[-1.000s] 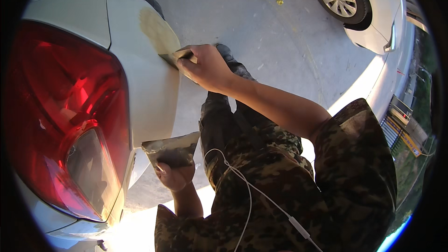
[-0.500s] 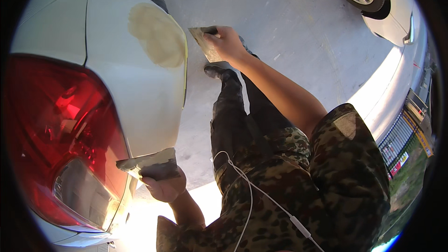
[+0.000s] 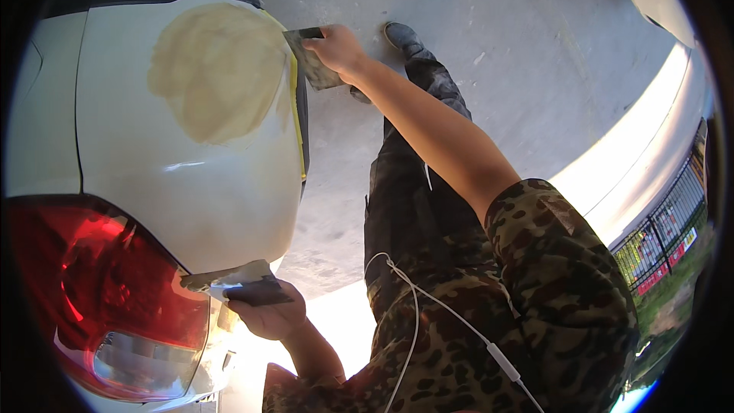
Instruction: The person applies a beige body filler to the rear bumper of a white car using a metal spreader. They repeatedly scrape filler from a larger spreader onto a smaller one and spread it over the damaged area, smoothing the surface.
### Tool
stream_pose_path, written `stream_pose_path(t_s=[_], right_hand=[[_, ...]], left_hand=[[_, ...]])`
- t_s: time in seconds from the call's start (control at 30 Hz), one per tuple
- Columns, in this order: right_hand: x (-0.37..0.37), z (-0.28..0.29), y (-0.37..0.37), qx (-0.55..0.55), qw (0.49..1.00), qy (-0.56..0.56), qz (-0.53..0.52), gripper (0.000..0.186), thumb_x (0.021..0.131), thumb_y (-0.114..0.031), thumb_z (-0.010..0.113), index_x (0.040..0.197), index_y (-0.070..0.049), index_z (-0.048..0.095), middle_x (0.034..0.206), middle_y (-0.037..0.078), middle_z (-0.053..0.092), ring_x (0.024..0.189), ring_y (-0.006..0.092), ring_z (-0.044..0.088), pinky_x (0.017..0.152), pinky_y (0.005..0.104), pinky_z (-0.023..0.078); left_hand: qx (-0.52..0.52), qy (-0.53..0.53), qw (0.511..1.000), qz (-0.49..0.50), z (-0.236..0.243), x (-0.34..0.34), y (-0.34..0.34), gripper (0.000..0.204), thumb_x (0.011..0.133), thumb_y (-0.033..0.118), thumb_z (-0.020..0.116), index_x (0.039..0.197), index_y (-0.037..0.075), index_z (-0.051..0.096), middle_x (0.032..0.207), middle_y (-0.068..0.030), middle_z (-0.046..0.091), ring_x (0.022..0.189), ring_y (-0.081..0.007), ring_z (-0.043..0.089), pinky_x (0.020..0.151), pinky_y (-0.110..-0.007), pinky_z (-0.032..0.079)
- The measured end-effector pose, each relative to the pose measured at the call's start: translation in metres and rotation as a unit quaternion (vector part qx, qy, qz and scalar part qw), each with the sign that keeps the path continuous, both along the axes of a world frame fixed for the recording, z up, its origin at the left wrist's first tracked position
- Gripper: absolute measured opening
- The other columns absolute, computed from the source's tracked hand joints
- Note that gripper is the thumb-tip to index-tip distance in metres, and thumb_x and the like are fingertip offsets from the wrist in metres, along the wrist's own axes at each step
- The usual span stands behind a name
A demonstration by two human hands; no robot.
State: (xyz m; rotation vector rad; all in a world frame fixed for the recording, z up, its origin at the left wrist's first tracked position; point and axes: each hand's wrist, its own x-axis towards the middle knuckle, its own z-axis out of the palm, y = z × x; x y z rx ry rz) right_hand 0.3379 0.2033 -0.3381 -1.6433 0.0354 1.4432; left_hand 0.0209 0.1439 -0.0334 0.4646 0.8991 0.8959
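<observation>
My right hand (image 3: 336,52) grips a flat putty spreader (image 3: 317,70), its blade hanging by the edge of the white car panel (image 3: 229,199). Beside that blade, a broad beige patch of filler (image 3: 214,69) covers part of the panel, smooth with a slightly streaked surface. Lower down, my left hand (image 3: 274,313) holds a second putty spreader (image 3: 258,289), smeared with grey on its face. This one is near the corner of the red tail light (image 3: 126,275); whether it touches the car I cannot tell.
Yellow masking tape (image 3: 293,99) runs along the panel's edge, above dark trim. Another white car (image 3: 661,8) stands at the far right. A white cable (image 3: 459,326) hangs over my camouflage shirt. My legs stand on the grey concrete floor (image 3: 512,69).
My view has shifted, so more of the filler patch shows. The right hand has come closer to the panel with its spreader. The left hand still holds its spreader near the tail light.
</observation>
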Motion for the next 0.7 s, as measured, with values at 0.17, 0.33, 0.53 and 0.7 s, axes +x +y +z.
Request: stream_pose_path(t_s=[0.17,0.33,0.53,0.7], right_hand=[[0.001,-0.028,0.012,-0.003,0.998,-0.043,0.049,0.026,0.09,-0.015,0.071,0.104,0.007,0.074,0.088,0.011,0.071,0.077,0.0196,0.064,0.07,0.0405,0.051],[-0.003,-0.031,0.018,-0.008,0.99,-0.091,0.107,0.029,0.086,-0.017,0.071,0.107,0.002,0.077,0.092,0.019,0.073,0.084,0.0254,0.07,0.076,0.0417,0.054],[-0.028,0.051,-0.027,0.095,0.979,-0.161,0.084,0.024,0.088,-0.013,0.063,0.104,-0.003,0.078,0.099,0.022,0.074,0.09,0.0396,0.071,0.08,0.0459,0.055],[-0.028,0.066,-0.05,0.12,0.969,-0.209,0.06,0.025,0.094,-0.016,0.061,0.109,-0.004,0.078,0.096,0.021,0.074,0.09,0.0388,0.071,0.079,0.0463,0.055]], left_hand=[[0.087,0.078,0.992,-0.046,-0.014,-0.014,-0.007,0.045,0.113,0.027,0.044,0.155,0.012,0.037,0.159,-0.0005,0.041,0.137,-0.0111,0.045,0.111,-0.032,0.049],[0.096,0.11,0.988,-0.042,-0.014,-0.017,-0.006,0.045,0.113,0.029,0.045,0.155,0.013,0.039,0.158,0.0007,0.043,0.136,-0.0106,0.046,0.111,-0.032,0.049],[0.09,0.208,0.973,-0.039,-0.01,-0.008,-0.007,0.038,0.11,0.035,0.053,0.145,0.021,0.054,0.15,0.0066,0.053,0.131,-0.0085,0.053,0.107,-0.035,0.051],[-0.03,0.051,0.997,0.048,-0.008,0.008,-0.006,0.035,0.107,0.039,0.058,0.138,0.023,0.061,0.145,0.0067,0.06,0.128,-0.0084,0.056,0.108,-0.037,0.051]])
